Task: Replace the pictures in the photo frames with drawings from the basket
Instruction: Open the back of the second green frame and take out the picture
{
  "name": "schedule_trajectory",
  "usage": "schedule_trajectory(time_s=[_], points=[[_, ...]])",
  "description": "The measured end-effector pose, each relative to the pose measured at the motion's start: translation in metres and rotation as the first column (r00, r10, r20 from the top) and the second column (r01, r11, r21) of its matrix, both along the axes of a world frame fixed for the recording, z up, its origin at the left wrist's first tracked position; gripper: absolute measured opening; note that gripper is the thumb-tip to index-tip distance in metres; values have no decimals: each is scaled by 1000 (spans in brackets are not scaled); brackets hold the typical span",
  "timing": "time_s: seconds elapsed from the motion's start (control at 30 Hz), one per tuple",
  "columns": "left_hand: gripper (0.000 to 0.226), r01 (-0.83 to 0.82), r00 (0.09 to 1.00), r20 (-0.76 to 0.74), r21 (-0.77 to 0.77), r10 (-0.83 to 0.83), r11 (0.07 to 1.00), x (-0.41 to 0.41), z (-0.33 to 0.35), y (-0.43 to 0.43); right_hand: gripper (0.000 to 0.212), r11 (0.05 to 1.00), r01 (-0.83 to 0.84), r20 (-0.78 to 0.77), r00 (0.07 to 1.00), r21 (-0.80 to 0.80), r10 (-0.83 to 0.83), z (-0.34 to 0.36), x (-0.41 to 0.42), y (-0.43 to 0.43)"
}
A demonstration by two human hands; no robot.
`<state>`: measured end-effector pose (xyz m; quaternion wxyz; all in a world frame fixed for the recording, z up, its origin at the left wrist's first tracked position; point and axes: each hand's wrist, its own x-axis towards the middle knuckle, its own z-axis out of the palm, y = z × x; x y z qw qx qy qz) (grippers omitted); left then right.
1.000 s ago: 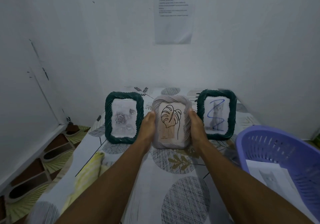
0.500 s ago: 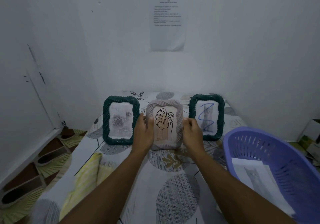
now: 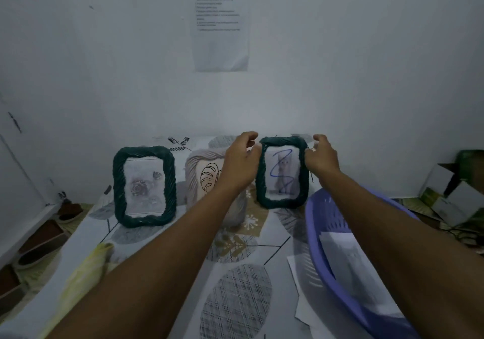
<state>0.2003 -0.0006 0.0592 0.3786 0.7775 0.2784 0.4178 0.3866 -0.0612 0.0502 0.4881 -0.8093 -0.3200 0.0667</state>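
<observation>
I'm seeing the left hand (image 3: 242, 160) and right hand (image 3: 320, 158) gripping the green frame (image 3: 282, 173) with curled fingers at its upper sides; it's standing far right on the desk (image 3: 235, 299), beside the basket (image 3: 335, 223).

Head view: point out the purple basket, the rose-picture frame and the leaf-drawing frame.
purple basket (image 3: 332, 218), head view, slotted inner wall.
rose-picture frame (image 3: 119, 181), head view, green border's left side.
leaf-drawing frame (image 3: 192, 179), head view, pale border's left side.
</observation>
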Motion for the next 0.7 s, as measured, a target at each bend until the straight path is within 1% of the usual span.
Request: schedule_trajectory(time_s=[0.03, 0.07, 0.13, 0.2, 0.23, 0.3, 0.37, 0.43, 0.5, 0.53, 0.6, 0.7], points=[[37, 6, 1000, 0, -49, -6, 999, 8, 0, -2, 44, 999, -25, -61, 998, -23, 23, -4, 8, 1], [39, 8, 1000, -1, -88, -8, 996, 13, -1, -3, 38, 998, -63, -123, 991, -18, 60, -8, 15, 4], [40, 10, 1000, 6, -140, -9, 990, 19, -2, -5, 15, 994, -106, -223, 969, 28, 110, -16, 24, 6], [39, 3, 1000, 30, -168, 2, 986, 17, -1, -7, 17, 986, -134, -269, 951, 95, 155, -16, 26, 5], [39, -3, 999, 50, -169, 12, 986, 13, 2, -8, 15, 978, -162, -262, 946, 133, 192, -10, 23, 1], [39, -31, 995, 91, -139, 44, 990, 1, 12, -10, 11, 956, -206, -197, 949, 210, 248, 11, 15, -12], [41, -55, 993, 95, -112, 66, 992, -11, 26, -12, 10, 918, -232, -146, 946, 322, 290, 40, 4, -29], [41, -41, 998, 45, -113, 47, 993, -25, 37, -18, 11, 850, -288, -149, 910, 441, 386, 65, -14, -50], [31, 8, 1000, 2, -120, -8, 993, -43, 42, -28, 12, 783, -338, -185, 851, 523, 491, 79, -40, -69], [25, 44, 999, 21, -133, -41, 990, -52, 41, -35, 13, 773, -333, -212, 835, 540, 508, 79, -53, -76], [20, 104, 990, 118, -216, -80, 971, -79, 36, -54, 17, 777, -297, -275, 816, 555, 508, 70, -81, -90], [18, 145, 968, 245, -389, -49, 910, -123, 15, -81, 26, 804, -265, -357, 791, 532, 497, 33, -123, -104]])
